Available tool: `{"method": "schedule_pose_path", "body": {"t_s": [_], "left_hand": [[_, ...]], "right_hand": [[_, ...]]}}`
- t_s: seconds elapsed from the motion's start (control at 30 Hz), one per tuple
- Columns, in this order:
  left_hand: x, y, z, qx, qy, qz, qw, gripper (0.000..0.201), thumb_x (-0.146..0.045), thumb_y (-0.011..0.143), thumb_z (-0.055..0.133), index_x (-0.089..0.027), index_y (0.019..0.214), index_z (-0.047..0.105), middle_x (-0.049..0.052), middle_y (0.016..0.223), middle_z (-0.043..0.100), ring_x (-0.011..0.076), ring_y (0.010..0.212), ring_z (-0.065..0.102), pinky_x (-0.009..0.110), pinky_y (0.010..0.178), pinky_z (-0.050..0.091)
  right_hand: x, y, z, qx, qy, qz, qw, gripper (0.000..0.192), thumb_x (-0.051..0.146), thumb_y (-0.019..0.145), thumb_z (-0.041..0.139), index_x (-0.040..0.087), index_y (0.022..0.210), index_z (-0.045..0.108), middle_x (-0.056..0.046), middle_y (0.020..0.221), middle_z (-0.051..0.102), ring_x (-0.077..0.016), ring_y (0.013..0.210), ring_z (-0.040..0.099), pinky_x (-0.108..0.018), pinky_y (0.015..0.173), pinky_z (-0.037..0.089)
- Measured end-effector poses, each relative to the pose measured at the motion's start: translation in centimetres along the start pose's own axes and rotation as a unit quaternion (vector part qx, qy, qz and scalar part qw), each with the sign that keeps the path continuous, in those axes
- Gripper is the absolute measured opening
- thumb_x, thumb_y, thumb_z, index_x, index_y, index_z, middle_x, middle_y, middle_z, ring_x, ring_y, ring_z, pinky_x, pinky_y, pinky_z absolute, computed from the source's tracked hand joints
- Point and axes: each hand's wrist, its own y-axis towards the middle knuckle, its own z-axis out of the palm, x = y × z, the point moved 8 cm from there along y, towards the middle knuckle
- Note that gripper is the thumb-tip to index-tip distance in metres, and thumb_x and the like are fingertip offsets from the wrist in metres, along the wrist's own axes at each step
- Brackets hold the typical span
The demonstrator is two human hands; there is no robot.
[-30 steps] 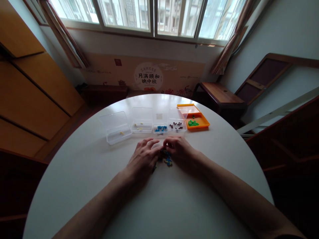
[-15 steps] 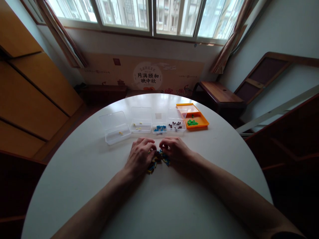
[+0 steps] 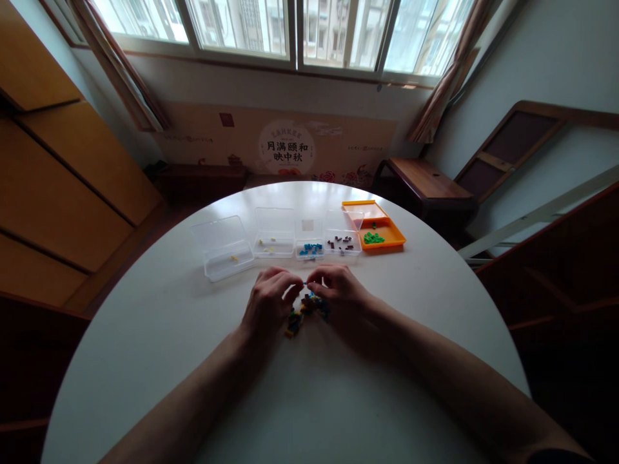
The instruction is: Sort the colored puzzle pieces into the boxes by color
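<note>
Four clear plastic boxes (image 3: pixel 275 240) and an orange plastic tray (image 3: pixel 382 232) line the far side of a round white table (image 3: pixel 159 322). Nearer, a small heap of mixed coloured plastic pieces (image 3: pixel 304 309) lies between both hands. Left hand (image 3: pixel 268 304) and right hand (image 3: pixel 337 294) curl over it, fingertips meeting, apparently pinching a small blue piece.

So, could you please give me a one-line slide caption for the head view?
Left hand and right hand meet over mixed small bricks before sorting boxes.
</note>
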Motion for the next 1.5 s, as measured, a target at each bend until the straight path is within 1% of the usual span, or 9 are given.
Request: {"method": "schedule_pose_path", "body": {"t_s": [0.1, 0.37, 0.53, 0.87, 1.0, 1.17, 1.23, 1.4, 1.5], "left_hand": [[-0.1, 0.0, -0.1, -0.005, 0.006, 0.004, 1.0, 0.009, -0.02, 0.086, 0.059, -0.019, 0.079, 0.064, 0.003, 0.074, 0.068, 0.0181, 0.079, 0.059, 0.032, 0.075, 0.047], [-0.1, 0.1, -0.6, -0.012, 0.021, 0.006, 1.0, 0.009, -0.018, 0.084, 0.061, -0.019, 0.076, 0.064, 0.003, 0.073, 0.067, 0.018, 0.075, 0.06, 0.031, 0.073, 0.048], [-0.1, 0.0, -0.6, -0.017, 0.014, 0.007, 1.0, 0.007, -0.017, 0.083, 0.063, -0.018, 0.076, 0.065, 0.003, 0.073, 0.067, 0.0182, 0.076, 0.061, 0.031, 0.073, 0.048], [0.2, -0.1, -0.8, -0.017, 0.034, -0.001, 0.999, 0.004, -0.017, 0.082, 0.065, -0.019, 0.08, 0.062, 0.002, 0.076, 0.067, 0.0189, 0.078, 0.059, 0.032, 0.075, 0.046], [0.3, -0.2, -0.7, -0.01, 0.039, 0.0, 0.999, 0.005, -0.017, 0.083, 0.064, -0.019, 0.079, 0.061, 0.001, 0.075, 0.067, 0.0187, 0.077, 0.057, 0.032, 0.075, 0.044], [0.5, -0.2, -0.4, -0.003, 0.03, -0.009, 1.0, 0.007, -0.015, 0.082, 0.063, -0.019, 0.077, 0.061, 0.0, 0.073, 0.067, 0.0183, 0.077, 0.056, 0.032, 0.076, 0.043], [0.5, -0.1, -0.3, 0.0, 0.026, -0.016, 1.0, 0.008, -0.015, 0.083, 0.063, -0.019, 0.076, 0.061, 0.001, 0.073, 0.066, 0.0181, 0.077, 0.056, 0.032, 0.076, 0.043], [0.1, 0.3, 0.0, 0.003, 0.022, -0.028, 0.999, 0.009, -0.017, 0.084, 0.062, -0.018, 0.074, 0.061, 0.001, 0.072, 0.066, 0.0181, 0.077, 0.055, 0.032, 0.076, 0.043], [0.0, 0.3, 0.3, 0.015, 0.009, -0.032, 0.999, 0.008, -0.013, 0.083, 0.06, -0.018, 0.077, 0.062, 0.001, 0.075, 0.066, 0.0181, 0.079, 0.055, 0.033, 0.078, 0.044]], "right_hand": [[0.0, 0.0, -0.2, -0.013, -0.003, -0.005, 1.0, 0.005, 0.018, 0.079, 0.065, 0.017, 0.079, 0.069, 0.002, 0.069, 0.06, -0.0082, 0.059, 0.047, -0.02, 0.058, 0.038], [0.9, 0.0, 0.1, -0.015, -0.012, -0.04, 0.999, 0.003, 0.017, 0.079, 0.065, 0.017, 0.078, 0.068, 0.002, 0.07, 0.059, -0.0084, 0.06, 0.048, -0.02, 0.06, 0.038], [1.1, 0.0, 0.2, -0.012, -0.032, -0.048, 0.998, 0.005, 0.02, 0.081, 0.064, 0.017, 0.079, 0.068, 0.001, 0.072, 0.061, -0.0091, 0.061, 0.05, -0.02, 0.061, 0.039], [1.2, 0.6, 0.3, -0.014, -0.085, -0.077, 0.993, 0.007, 0.016, 0.081, 0.062, 0.017, 0.077, 0.067, 0.0, 0.071, 0.061, -0.0101, 0.062, 0.053, -0.021, 0.062, 0.039], [0.1, 1.4, -0.9, -0.057, -0.117, -0.055, 0.99, 0.009, 0.016, 0.082, 0.061, 0.017, 0.077, 0.068, -0.001, 0.074, 0.063, -0.0116, 0.065, 0.055, -0.023, 0.064, 0.04], [-1.8, 2.2, -3.6, -0.184, -0.157, 0.028, 0.97, 0.009, 0.02, 0.084, 0.061, 0.018, 0.082, 0.069, -0.001, 0.075, 0.064, -0.0134, 0.065, 0.055, -0.025, 0.065, 0.041], [-2.4, 2.3, -4.3, -0.219, -0.173, 0.052, 0.959, 0.012, 0.023, 0.086, 0.059, 0.018, 0.084, 0.07, -0.002, 0.076, 0.064, -0.0146, 0.067, 0.056, -0.026, 0.066, 0.041], [-3.0, 2.0, -4.5, -0.199, -0.195, 0.057, 0.959, 0.018, 0.027, 0.088, 0.058, 0.019, 0.098, 0.071, -0.003, 0.081, 0.066, -0.017, 0.073, 0.058, -0.027, 0.069, 0.042], [-2.8, 1.4, -5.0, -0.206, -0.187, 0.053, 0.959, 0.018, 0.027, 0.088, 0.057, 0.019, 0.096, 0.07, -0.003, 0.079, 0.065, -0.0159, 0.069, 0.057, -0.027, 0.068, 0.042]]}}
